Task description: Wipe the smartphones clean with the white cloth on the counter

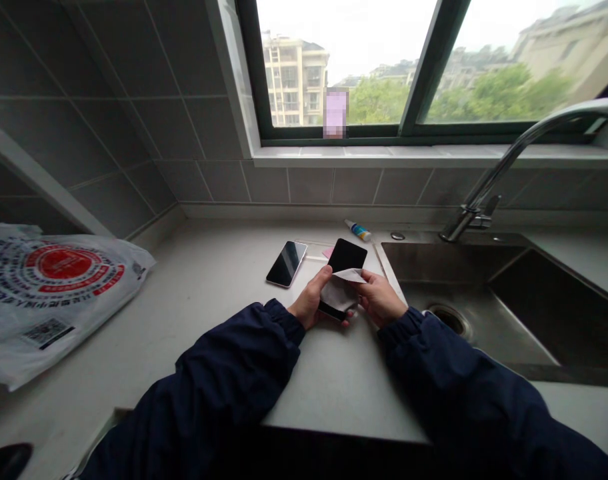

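Observation:
Above the counter, my left hand [309, 301] is closed around a black-faced smartphone [349, 255], its thumb at the near left edge and fingertips showing beneath. A pale grey cloth [340, 293] lies across the phone's middle. My right hand [381, 298] pinches the cloth's right corner between thumb and fingers. To the left, a second smartphone [287, 264] with a dark screen rests on the counter. Behind the held phone are a clear flat strip [314, 250] and a bit of pink paper [327, 253], both partly hidden.
A small white tube [358, 231] with a blue and yellow label lies near the back. On the right is a steel sink [444, 287] with a curved faucet [504, 167]. A printed plastic bag [59, 287] sits at the left. The window [344, 67] is behind the counter [224, 267].

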Available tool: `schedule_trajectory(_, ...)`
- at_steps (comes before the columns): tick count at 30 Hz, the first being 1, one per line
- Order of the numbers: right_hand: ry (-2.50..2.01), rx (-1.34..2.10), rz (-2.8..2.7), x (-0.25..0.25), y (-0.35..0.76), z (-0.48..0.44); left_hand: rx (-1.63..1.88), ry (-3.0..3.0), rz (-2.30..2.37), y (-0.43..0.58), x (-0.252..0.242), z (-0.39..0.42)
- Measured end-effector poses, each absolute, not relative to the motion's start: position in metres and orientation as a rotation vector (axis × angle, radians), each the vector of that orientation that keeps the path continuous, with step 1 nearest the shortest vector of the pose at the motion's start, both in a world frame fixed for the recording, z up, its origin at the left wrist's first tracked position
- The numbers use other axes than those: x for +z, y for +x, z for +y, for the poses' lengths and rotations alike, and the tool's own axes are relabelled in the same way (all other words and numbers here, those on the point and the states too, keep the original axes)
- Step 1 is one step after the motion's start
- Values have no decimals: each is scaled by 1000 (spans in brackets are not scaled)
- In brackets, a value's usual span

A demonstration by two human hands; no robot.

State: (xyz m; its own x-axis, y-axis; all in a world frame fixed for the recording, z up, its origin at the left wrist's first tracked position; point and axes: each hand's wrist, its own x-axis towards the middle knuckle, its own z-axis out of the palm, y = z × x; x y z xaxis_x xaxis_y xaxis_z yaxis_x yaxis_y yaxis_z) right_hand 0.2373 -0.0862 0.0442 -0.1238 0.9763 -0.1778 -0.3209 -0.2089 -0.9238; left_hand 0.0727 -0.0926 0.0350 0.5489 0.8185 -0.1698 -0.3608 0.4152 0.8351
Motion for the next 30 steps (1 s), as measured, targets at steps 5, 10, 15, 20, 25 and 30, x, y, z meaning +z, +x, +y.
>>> schedule_trajectory(5,-1033,1558,-901,46,240,-85,825,952,639,70,39,-96)
schedule_trajectory(10,-1013,1521,-853,47,245,-81,789,966,651,71,40,-96)
schedule_trajectory(15,-994,1470,-810,51,246,-80,790,952,622,72,39,-96)
schedule_trajectory(20,-1019,1446,-804,54,249,-80,783,924,610,71,42,-97)
schedule_trajectory(25,-1086,1353,-805,51,253,-76,773,913,586,70,42,-97)
schedule_trajectory(30,-1159,1249,-821,53,255,-75,750,926,594,70,41,-97)
